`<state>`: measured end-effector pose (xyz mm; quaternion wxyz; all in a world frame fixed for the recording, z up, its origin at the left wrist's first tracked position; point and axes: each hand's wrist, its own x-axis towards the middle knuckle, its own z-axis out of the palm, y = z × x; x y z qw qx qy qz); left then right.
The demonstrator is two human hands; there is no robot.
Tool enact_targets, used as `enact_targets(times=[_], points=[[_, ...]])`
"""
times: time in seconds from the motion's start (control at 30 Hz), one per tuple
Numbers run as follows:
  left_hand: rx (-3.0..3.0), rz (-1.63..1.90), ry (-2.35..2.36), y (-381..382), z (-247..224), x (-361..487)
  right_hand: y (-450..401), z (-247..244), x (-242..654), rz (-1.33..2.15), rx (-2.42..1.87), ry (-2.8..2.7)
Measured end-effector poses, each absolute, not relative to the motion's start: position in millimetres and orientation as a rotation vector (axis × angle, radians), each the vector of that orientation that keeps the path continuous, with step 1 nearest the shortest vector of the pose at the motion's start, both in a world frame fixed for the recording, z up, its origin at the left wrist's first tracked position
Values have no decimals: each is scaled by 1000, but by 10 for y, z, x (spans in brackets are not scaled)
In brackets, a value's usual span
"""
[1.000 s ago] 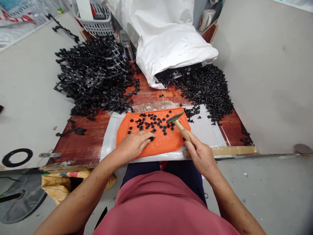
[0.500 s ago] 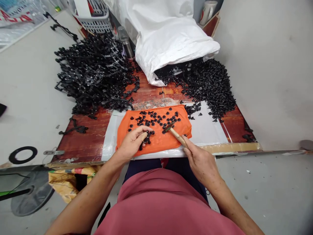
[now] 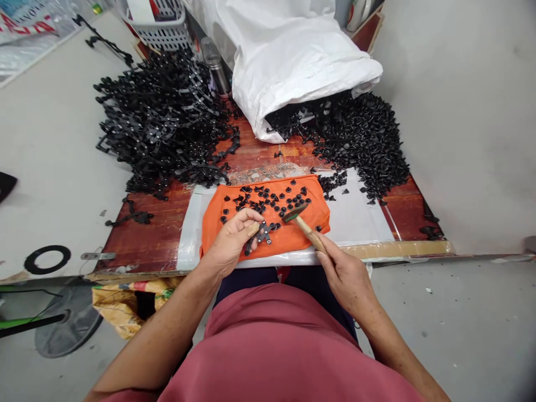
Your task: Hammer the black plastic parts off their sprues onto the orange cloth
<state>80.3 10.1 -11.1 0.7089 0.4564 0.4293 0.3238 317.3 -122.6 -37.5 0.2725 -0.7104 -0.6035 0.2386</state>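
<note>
My left hand pinches a black linked plastic part above the near side of an orange cloth. My right hand is wrapped round the wooden handle of a hammer. The hammer's metal head is over the cloth, to the right of the black part and apart from it. Several small black round pieces are scattered on the cloth, some lying on their sides. My left fingers hide some of the linked part.
A tangled heap of black linked parts lies at the left. Small black pieces spill from a white sack at the back right. A basket and a bottle stand behind.
The black linked part in my left hand has been raised slightly and turned, so more of it shows. The hammer head has shifted slightly and tilted. The whole view has moved a little.
</note>
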Motion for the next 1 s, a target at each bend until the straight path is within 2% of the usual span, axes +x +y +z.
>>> enact_targets(times=[0.33,0.43,0.53,0.63,0.77,1.0], points=[[1069,695,872,-195,-107,972,-879,-175,2731,1022,-1519,-1271],[1426,551,1029,-248,-12,816,-831,-208,2702,1048,-1516,-1251],[2022,567,1287,-295,161,656,-848,-210,2703,1121,-1474,-1226],[2398,586,1231,-322,249,644,-865,-193,2665,1217,-1417,-1174],[2237,425,979,-282,119,750,-857,-210,2622,1214,-1416,-1120],[1982,501,1203,49,-72,716,-1051,-276,2955,940,-1655,-1252]])
